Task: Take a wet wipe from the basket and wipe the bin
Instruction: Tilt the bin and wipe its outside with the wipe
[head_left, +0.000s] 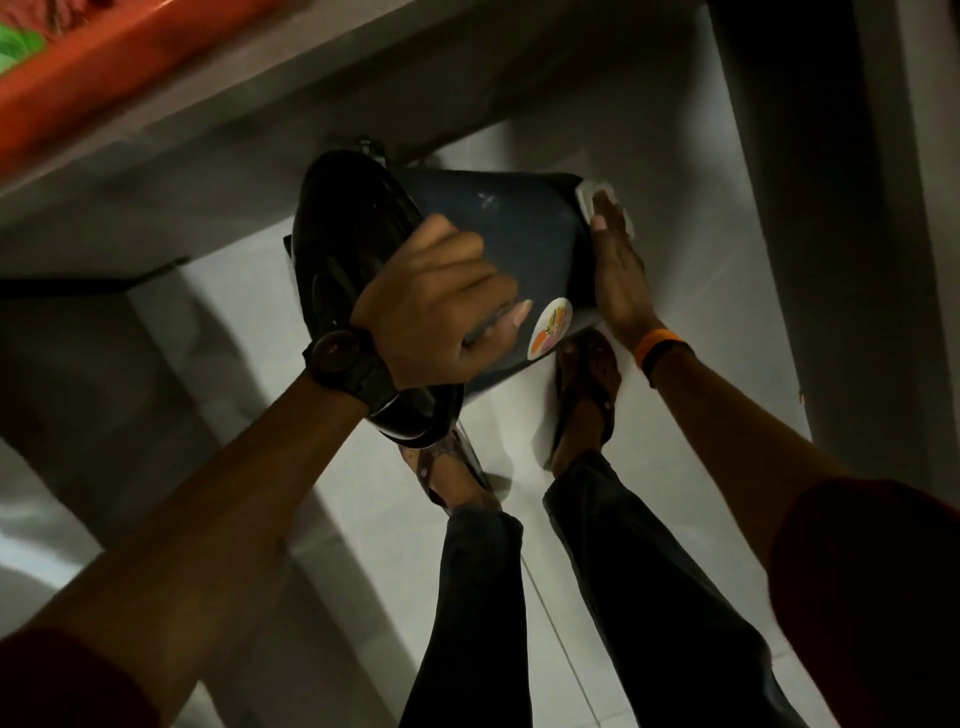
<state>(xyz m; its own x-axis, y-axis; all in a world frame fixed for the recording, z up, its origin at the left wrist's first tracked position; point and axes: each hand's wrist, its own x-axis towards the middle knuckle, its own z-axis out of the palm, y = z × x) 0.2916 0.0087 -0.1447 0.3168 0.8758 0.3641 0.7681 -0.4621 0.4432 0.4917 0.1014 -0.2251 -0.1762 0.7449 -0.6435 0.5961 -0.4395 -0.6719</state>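
Bin, dark blue-grey round plastic (519, 234), is held tipped on its side in mid-air above the pale tiled floor (363, 519), its black rim and opening turned to the left and its base to the right. Far top left, an orange plastic basket edge (78, 67) with something green inside is seen on a grey counter (234, 119); details are blurred. A black wristwatch (345, 366) is worn on the left wrist. The left hand (431, 317) is closed around the bin's rim, fingers curled over the edge toward the inside and thumb laid along the outer wall, gripping firmly. A round white sticker with orange and yellow shapes (549, 327) is seen on the bin wall just beside that thumb. Below the bin, two feet in dark sandals (587, 395) and dark trouser legs are seen on the floor. At the right end of the bin, a white wet wipe (592, 195) is pressed against the base by the right hand (618, 275), fingers extended flat and close together, palm toward the bin; the wipe is held under the fingertips, with parts showing beyond them. Whether the thumb is on the wipe cannot be told. An orange band (657, 343) is worn on the right wrist. Dark red sleeves are seen at both bottom corners.
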